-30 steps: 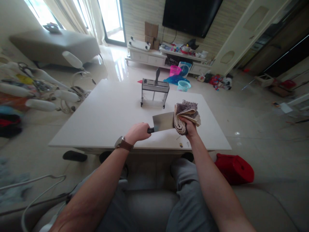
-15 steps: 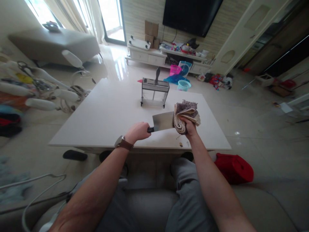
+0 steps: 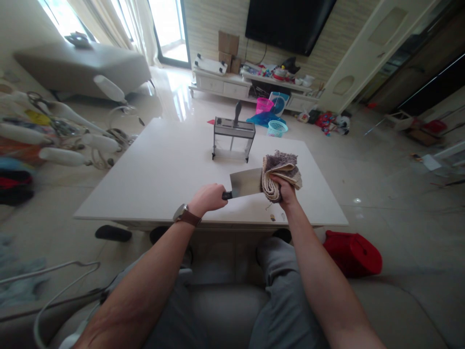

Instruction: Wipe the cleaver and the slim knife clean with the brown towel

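Note:
My left hand (image 3: 208, 198) is closed round the dark handle of a cleaver (image 3: 245, 183), whose broad steel blade points right above the white table (image 3: 163, 169). My right hand (image 3: 285, 190) grips a folded grey-beige cloth (image 3: 279, 173) wrapped over the blade's far end. A brown-strapped watch sits on my left wrist. Farther back on the table stands a clear knife rack (image 3: 233, 137) with one dark-handled knife upright in it.
A red bag (image 3: 351, 253) lies on the floor at the right of my knees. Pink and teal baskets (image 3: 271, 116) stand beyond the table by a low white TV cabinet (image 3: 232, 85). A cluttered drying rack (image 3: 61, 138) is at the left. A grey sofa is under me.

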### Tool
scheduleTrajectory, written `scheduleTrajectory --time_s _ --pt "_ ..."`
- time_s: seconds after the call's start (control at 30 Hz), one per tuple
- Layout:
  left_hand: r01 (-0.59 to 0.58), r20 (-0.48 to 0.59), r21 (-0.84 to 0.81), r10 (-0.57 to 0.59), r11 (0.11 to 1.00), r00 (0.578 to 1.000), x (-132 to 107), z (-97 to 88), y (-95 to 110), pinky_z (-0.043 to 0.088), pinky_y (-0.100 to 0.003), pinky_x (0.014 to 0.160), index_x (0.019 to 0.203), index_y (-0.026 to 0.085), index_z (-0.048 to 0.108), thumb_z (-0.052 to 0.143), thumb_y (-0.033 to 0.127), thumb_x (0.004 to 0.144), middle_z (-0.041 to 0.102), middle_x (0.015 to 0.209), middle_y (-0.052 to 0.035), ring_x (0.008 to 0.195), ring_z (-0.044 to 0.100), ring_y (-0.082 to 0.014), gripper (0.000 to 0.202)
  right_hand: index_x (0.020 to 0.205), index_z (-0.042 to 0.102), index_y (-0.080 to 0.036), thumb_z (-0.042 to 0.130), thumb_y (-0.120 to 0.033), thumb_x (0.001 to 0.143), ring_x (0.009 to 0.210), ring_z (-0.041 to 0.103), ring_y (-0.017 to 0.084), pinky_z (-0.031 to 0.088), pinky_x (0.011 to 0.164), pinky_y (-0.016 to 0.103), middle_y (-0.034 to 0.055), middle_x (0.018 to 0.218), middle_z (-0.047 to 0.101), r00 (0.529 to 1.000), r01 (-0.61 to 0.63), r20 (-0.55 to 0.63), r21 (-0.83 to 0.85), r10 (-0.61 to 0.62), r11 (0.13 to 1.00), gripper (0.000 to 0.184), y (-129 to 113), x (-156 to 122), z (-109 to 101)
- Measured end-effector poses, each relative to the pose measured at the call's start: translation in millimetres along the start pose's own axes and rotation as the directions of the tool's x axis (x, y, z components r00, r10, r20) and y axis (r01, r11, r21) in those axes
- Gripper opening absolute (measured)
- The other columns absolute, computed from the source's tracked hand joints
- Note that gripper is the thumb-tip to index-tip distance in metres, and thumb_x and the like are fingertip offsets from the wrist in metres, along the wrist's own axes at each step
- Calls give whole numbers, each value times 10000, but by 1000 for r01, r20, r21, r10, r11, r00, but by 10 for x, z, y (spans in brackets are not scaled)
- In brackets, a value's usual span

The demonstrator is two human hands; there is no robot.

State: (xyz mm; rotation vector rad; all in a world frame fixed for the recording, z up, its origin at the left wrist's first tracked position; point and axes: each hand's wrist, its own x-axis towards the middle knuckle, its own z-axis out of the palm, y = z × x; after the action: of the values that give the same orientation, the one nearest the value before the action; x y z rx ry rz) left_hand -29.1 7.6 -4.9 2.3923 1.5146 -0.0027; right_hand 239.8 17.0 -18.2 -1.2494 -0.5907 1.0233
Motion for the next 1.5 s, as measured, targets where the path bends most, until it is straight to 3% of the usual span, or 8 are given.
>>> scheduleTrajectory --time_s 1.5 --pt "8 29 6 -8 1000 1000 -30 -39 26 489 -328 667 907 181 789 552 290 795 771 938 -181 832 739 -300 284 846 773 -224 858 -264 535 933 752 218 617 970 397 -31 927 802 999 -23 27 -13 23 1000 324 43 32 -16"
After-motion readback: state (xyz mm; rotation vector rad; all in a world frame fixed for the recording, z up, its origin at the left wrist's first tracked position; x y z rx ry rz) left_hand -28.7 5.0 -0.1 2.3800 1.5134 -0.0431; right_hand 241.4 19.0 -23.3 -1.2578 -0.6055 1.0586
